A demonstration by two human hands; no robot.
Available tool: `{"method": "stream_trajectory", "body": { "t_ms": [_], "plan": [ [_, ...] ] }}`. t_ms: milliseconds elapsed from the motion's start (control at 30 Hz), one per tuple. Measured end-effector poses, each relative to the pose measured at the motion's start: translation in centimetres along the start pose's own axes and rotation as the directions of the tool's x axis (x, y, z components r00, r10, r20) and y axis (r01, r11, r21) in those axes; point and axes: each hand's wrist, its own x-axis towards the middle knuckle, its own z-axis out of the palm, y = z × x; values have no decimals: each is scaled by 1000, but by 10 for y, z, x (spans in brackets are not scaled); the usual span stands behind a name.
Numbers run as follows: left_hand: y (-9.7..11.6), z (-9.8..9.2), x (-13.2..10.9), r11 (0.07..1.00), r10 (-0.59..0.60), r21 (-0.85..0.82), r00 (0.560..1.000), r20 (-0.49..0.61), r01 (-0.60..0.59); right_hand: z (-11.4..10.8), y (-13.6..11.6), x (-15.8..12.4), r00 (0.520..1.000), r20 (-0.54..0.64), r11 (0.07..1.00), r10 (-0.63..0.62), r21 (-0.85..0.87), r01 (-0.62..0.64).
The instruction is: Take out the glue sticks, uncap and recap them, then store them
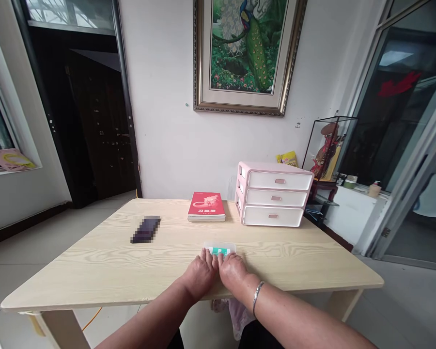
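Plastic box (220, 247) partly hidden behind fingers (208, 258)

We're over the table (76, 271), and first up is the red book (206, 207) by its far edge: big white characters (203, 211) run across the cover, but they're too small for us to read for sure! Down near the table's near edge, a flat clear package (223, 247) shows a teal label (215, 251), its marks illegible from here. Beyond the far right corner, a yellow packet (288, 158) carries printing we can't make out, and on the windowsill (16, 170) at left, a pink leaflet (10, 160) won't give us a word either.
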Motion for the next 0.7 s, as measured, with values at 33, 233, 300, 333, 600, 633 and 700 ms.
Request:
{"method": "stream_trajectory", "body": {
  "t_ms": [33, 233, 300, 333, 600, 633, 700],
  "plan": [
    [0, 2, -2, 1000, -3, -18, 1000, -10, 2, -4, 0, -1, 1000, 2, 1000, -5, 3, 5],
    [-14, 5, -13, 965, -134, -243, 985, -108, 104, -23, 17, -10, 1000, -24, 997, -1, 75, 3],
    [-23, 4, -16, 931, -183, -340, 976, -120, 133, -22, 29, -17, 996, -87, 978, -1, 206, 19],
    [-28, 5, -18, 913, -200, -384, 972, -121, 140, -18, 34, -22, 991, -131, 962, 4, 270, 32],
    [-39, 10, -21, 810, -266, -573, 948, -174, 122, 17, 58, -31, 978, -164, 749, 126, 662, 15],
    [-39, 10, -21, 809, -260, -579, 946, -195, 103, 19, 59, -29, 976, -168, 713, 141, 701, 18],
    [-38, 9, -21, 810, -246, -583, 938, -243, 61, 24, 61, -24, 964, -214, 654, 160, 754, 59]
  ]
}}
